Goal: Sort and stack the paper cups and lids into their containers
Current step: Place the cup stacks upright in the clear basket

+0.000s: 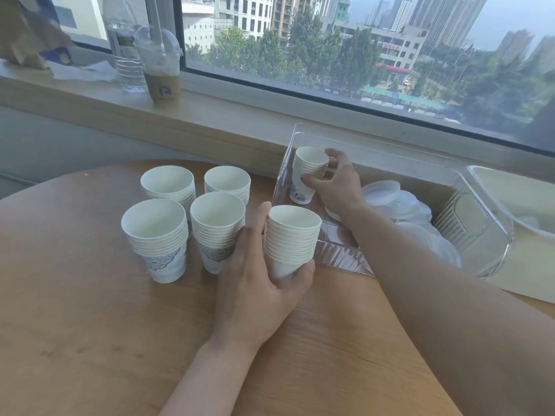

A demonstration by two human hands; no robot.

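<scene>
On the far-left windowsill (210, 115) stood one clear water bottle (127, 49) and, just right of it, one domed iced-coffee cup (160, 67). On the round wooden table (75, 310), four stacks of paper cups (156, 238) stood upright in a two-by-two cluster. Just right of them, the left hand (258, 292) gripped a fifth stack (289, 240), thumb on its left side and fingers curled round its base, beside the near-left corner of one clear plastic container (468, 229). Inside that container, at its far-left end, the right hand (336, 181) held a sixth, smaller stack (306, 172), fingers wrapped round its middle. To its right lay a loose pile of white lids (399, 202); their number could not be counted. A second clear container (510, 193) sat at the far right.
</scene>
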